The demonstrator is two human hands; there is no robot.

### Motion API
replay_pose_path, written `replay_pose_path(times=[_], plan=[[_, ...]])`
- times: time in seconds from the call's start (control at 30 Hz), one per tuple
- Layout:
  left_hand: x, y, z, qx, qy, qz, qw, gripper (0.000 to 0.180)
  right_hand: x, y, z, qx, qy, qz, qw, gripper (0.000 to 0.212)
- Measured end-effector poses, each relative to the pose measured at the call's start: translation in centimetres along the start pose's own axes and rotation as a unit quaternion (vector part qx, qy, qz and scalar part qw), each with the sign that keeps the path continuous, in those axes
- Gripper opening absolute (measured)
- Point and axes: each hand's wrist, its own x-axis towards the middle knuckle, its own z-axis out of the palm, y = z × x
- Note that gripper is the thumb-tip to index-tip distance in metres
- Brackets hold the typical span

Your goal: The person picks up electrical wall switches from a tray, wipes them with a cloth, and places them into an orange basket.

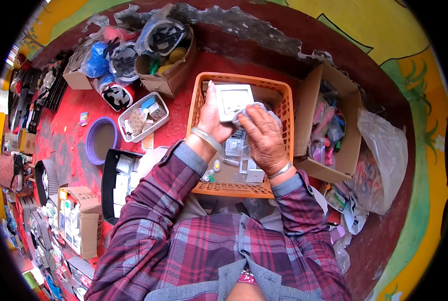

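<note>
Two hands met above the orange basket (244, 77). We saw the left hand (215, 114) gripping a white square piece (235, 97) from its left side, thumb along the edge, while the right hand (264, 136) had its fingers closed over a bunched grey cloth (274, 116) at the piece's lower right corner. The piece was up over the basket's opening, above loose white fittings (255, 174). We judged a slip the main danger: pressing the cloth too hard against a one-sided grip could twist the piece free and drop it among the fittings, and a fold could snag on a corner. We could not make out the piece's underside or the left fingers beneath it; the right hand hid much of the cloth, and both covered some of the basket's contents.
</note>
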Motion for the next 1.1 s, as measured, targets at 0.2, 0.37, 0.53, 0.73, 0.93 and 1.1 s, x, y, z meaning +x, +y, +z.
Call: replay_pose_path(times=[0.2, 0.37, 0.53, 0.73, 0.93, 1.1], plan=[[-0.3, -0.6, 0.0, -0.022, 0.015, -0.002, 1.000, 0.071, 0.7, -0.5, 0.1, 0.059, 0.069, 0.048, 0.995, 0.039], [-0.2, -1.6, -0.5, -0.003, 0.041, 0.037, 0.998, 0.069, 1.3, -1.9, 0.6, 0.064, 0.063, 0.020, 0.996, 0.032], [-0.5, -1.6, 0.1, 0.023, 0.025, 0.063, 0.997, 0.068, 1.4, -1.9, 0.4, 0.074, 0.093, -0.001, 0.993, 0.029], [-0.8, -1.4, 0.3, 0.033, -0.002, 0.060, 0.998, 0.069, 1.1, 0.5, -0.9, -0.003, 0.074, 0.058, 0.996, 0.021], [-0.6, -3.0, -0.4, 0.060, 0.016, 0.019, 0.998, 0.066, 1.1, -3.7, 0.2, 0.024, 0.070, 0.010, 0.997, 0.025], [-0.6, -3.2, 0.3, 0.046, 0.034, 0.057, 0.997, 0.069, 1.2, -1.8, -0.2, 0.014, 0.072, 0.042, 0.996, 0.021]])
